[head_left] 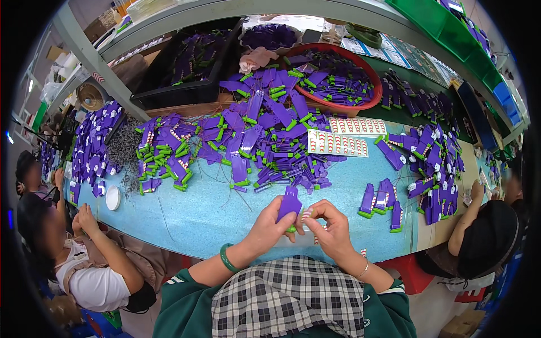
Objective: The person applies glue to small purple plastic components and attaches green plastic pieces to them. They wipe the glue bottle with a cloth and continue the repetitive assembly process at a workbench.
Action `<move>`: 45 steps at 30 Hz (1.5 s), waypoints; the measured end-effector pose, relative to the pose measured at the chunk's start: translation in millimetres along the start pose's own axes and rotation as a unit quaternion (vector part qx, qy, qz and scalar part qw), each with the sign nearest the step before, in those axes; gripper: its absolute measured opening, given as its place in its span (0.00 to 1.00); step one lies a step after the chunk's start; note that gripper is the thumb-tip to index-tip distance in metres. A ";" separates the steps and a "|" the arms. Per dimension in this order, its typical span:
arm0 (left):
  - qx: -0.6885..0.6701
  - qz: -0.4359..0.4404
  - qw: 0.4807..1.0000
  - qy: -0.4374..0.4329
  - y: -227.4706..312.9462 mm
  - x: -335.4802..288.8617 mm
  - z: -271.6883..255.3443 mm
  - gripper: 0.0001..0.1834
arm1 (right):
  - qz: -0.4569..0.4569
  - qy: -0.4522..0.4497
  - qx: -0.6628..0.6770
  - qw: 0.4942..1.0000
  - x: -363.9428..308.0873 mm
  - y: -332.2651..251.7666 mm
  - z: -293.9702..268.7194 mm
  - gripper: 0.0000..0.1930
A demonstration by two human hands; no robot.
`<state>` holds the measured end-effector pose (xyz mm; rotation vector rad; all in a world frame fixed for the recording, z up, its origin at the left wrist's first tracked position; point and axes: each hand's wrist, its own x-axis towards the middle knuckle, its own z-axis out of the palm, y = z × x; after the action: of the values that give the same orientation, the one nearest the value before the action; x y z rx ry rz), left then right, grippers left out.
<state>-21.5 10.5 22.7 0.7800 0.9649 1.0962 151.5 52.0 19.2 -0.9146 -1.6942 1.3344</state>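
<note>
Near the table's front edge, my left hand [262, 228] is closed around a flat purple plastic piece [289, 204] with a green end. My right hand [335, 235] pinches a small red-and-white striped sticker [306, 215] close beside that piece. Another striped bit hangs below the right fingers, partly hidden. Just beyond my hands lies a heap of similar purple pieces with green ends [276, 152]. Two white sheets of striped stickers [338, 145] rest at its right edge. Pieces bearing striped stickers [384, 194] lie farther right.
A red basin [376, 84] of purple parts and a black crate [174, 100] stand at the back. To the left are a small white round container [113, 198] and a pile of grey metal bits [127, 146]. A grey shelf beam [225, 12] crosses overhead. People sit on both sides.
</note>
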 end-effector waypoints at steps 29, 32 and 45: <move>-0.014 -0.021 0.997 -0.068 -11.6 1.3 6.1 0.15 | -0.031 0.063 -0.049 0.996 -4.4 20.8 4.1 0.07; -0.031 -0.016 0.996 -0.080 -16.9 -1.4 8.1 0.15 | -0.144 0.081 -0.136 0.977 -2.7 13.7 1.8 0.08; 0.085 0.064 0.990 -0.095 -28.9 -7.1 7.0 0.15 | -0.282 0.092 -0.242 0.924 -4.1 2.0 -2.2 0.10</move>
<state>-5.7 -4.9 1.4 1.0790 0.8634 1.0372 155.4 49.7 17.1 -0.6994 -1.9706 0.4408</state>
